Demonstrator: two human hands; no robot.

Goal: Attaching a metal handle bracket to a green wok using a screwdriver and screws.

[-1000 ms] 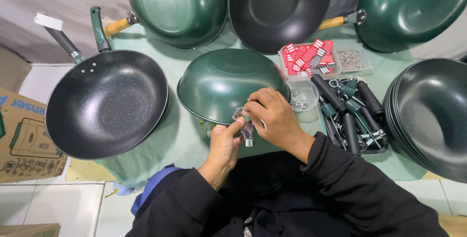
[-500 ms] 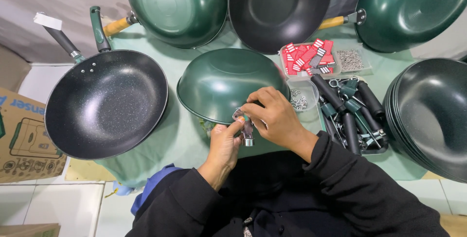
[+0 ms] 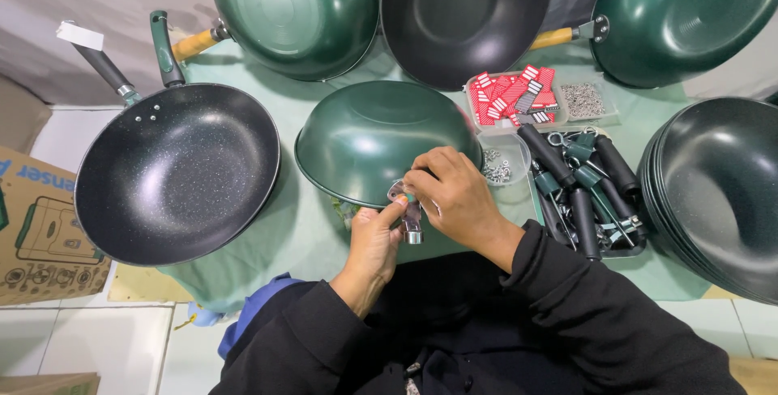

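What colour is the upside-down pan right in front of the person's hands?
Dark glossy green; the upturned round metal pan shows best in the head view.

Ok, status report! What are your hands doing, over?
Left hand and right hand both pinch metal bracket at upturned green pan's rim. Nothing in the way.

Black long sleeves — bare left grip (image 3: 374,237), bare right grip (image 3: 454,196) — no gloves.

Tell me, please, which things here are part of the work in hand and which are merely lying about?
In hand:
- metal bracket, pinched by left hand and right hand
- upturned green wok, at whose rim they work

Lying about:
- black pan
- tray of handles
- screw tub
- red tags
- stacked woks
- cardboard box
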